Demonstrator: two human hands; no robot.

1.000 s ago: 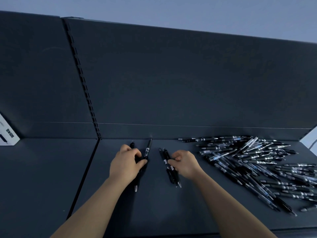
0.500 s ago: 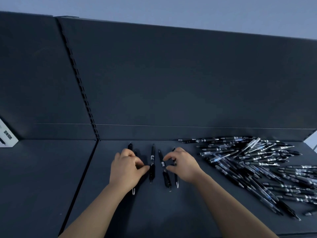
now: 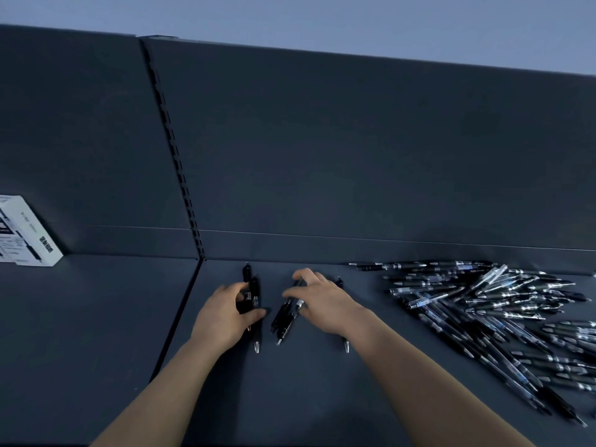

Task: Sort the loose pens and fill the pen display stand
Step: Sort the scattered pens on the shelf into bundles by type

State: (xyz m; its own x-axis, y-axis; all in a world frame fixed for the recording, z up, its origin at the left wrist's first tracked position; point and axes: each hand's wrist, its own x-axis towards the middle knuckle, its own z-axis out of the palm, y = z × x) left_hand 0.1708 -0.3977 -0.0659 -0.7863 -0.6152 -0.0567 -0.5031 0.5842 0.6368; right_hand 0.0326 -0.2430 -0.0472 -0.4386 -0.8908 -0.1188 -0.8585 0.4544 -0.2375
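On the dark shelf (image 3: 322, 398), my left hand (image 3: 224, 314) grips two black pens (image 3: 254, 293) between thumb and fingers, their tips pointing toward me. Just right of them, my right hand (image 3: 325, 303) lies over a small bunch of black pens (image 3: 283, 321), fingers curved onto them, pinching one with a silver band. Another black pen (image 3: 345, 345) sticks out from under my right wrist. A big loose pile of black and clear pens (image 3: 500, 304) spreads across the right side. No display stand is in view.
A white printed box (image 3: 22, 233) leans against the back panel at far left. A slotted upright strip (image 3: 174, 150) divides the back panel, and a seam (image 3: 180, 317) runs down the shelf just left of my left hand.
My left hand has drawn its two pens together into its grip. My right hand has spread over the pens beside it and gathered them at a slant. The view has shifted, bringing the white box further in.
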